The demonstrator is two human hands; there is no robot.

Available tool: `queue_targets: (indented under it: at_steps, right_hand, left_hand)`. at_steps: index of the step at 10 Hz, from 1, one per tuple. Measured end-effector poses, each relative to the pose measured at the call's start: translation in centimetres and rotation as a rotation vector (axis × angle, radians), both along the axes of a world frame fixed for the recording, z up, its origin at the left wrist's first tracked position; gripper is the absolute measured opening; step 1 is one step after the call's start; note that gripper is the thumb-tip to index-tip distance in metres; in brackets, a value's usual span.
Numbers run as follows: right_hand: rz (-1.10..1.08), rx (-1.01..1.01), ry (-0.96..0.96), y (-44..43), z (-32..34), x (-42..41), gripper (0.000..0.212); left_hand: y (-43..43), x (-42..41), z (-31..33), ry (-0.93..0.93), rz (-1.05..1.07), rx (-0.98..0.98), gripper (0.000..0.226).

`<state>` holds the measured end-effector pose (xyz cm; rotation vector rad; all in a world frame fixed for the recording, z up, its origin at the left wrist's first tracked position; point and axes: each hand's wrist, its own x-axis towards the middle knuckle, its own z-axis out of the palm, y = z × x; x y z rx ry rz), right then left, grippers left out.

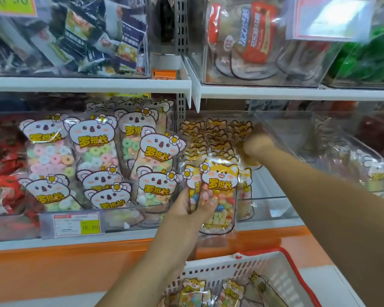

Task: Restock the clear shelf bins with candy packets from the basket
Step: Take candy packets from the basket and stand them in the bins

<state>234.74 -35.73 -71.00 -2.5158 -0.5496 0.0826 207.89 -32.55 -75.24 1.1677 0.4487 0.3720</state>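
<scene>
A: Head view, shelf run. Left hand (194, 207) is clamped round a small stack of cat packets (220, 191), fingers pinching the lower half, cartoon heads up. Long axis stands upright, a touch tilted.

B: Where's the stack relative to the bin?

A: Just in front of the clear bin (273, 202), at its near left corner. The bin's open top lies up and beyond the stack, slightly to the right. Rows of the same cat packets (213, 138) stand at the far left of it; the near right floor is bare.

B: Right hand?

A: Right hand (256, 141) is reached deep into the bin, at the right edge of the standing rows. It's blurred and turned away, so I can't tell whether the fingers are spread or gripping a packet; probably steadying the row.

B: Which hand is closer for the drop?

A: The left carries the stock and sits nearest the front lip. My judgement: lift over the lip, keep the packets upright, set them in front of the rows.

B: Supply?

A: Basket (282, 269), white with a red rim, near right below the shelf, more cat packets lying in it. Koala packets (93, 158) fill the bin to the left.
</scene>
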Motion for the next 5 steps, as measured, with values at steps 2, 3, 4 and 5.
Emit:
queue_targets:
  at_steps: [2, 3, 4, 5]
  right_hand:
    - [0.135, 0.033, 0.011, -1.0, -1.5, 0.5, 0.064]
    - [0.248, -0.156, -0.322, -0.9, -0.5, 0.5, 0.081]
    - [0.231, -0.4, -0.498, -1.1, 1.7, 0.5, 0.076]
    - [0.172, -0.538, -0.433, -1.2, 3.2, -1.5, 0.049]
  left_hand:
    - [0.2, 0.2, -0.4, 0.009, -0.016, -0.035, 0.03]
    - [0.1, 0.1, 0.0, 0.011, -0.008, 0.003, 0.021]
    - [0.2, 0.0, -0.1, 0.013, 0.001, 0.021, 0.021]
    - [0.3, 0.1, -0.4, 0.012, -0.001, 0.026, 0.021]
